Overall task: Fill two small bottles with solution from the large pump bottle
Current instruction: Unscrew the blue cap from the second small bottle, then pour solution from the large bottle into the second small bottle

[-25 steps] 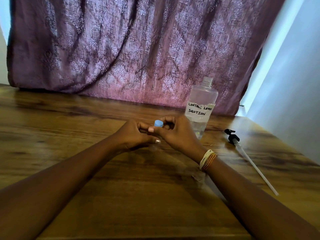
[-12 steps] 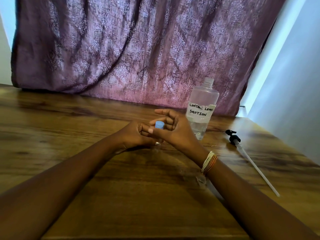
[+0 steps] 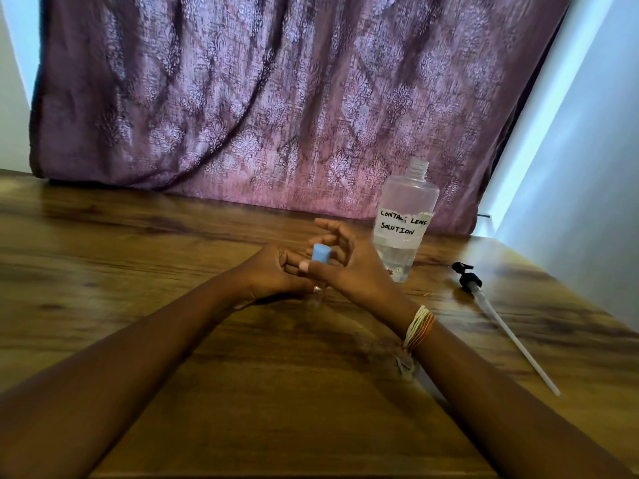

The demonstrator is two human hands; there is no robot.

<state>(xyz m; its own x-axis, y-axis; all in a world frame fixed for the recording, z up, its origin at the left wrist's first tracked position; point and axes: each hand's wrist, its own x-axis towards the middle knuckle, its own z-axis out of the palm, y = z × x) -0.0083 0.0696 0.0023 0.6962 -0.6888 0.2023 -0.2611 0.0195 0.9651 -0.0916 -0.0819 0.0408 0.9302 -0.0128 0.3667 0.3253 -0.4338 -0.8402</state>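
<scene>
Both hands meet at the middle of the wooden table point(image 3: 138, 271). My left hand point(image 3: 266, 273) is wrapped around a small clear bottle point(image 3: 316, 299), of which only the base shows below the fingers. My right hand point(image 3: 349, 267) pinches the bottle's blue cap point(image 3: 321, 253) between thumb and forefinger, its other fingers spread. Just behind my right hand stands the large clear bottle point(image 3: 404, 219), labelled "CONTACT LENS SOLUTION", its neck open and some liquid at its bottom. Its black pump head with a long white tube point(image 3: 498, 316) lies on the table to the right.
A purple patterned curtain point(image 3: 276, 98) hangs along the table's far edge. A pale wall point(image 3: 594, 167) runs along the right side. Something small and clear point(image 3: 406, 366) lies on the table under my right wrist, mostly hidden.
My right hand's outer fingers have opened and spread while thumb and forefinger stay on the blue cap, which now stands higher and tilted. My left hand has stayed in place.
</scene>
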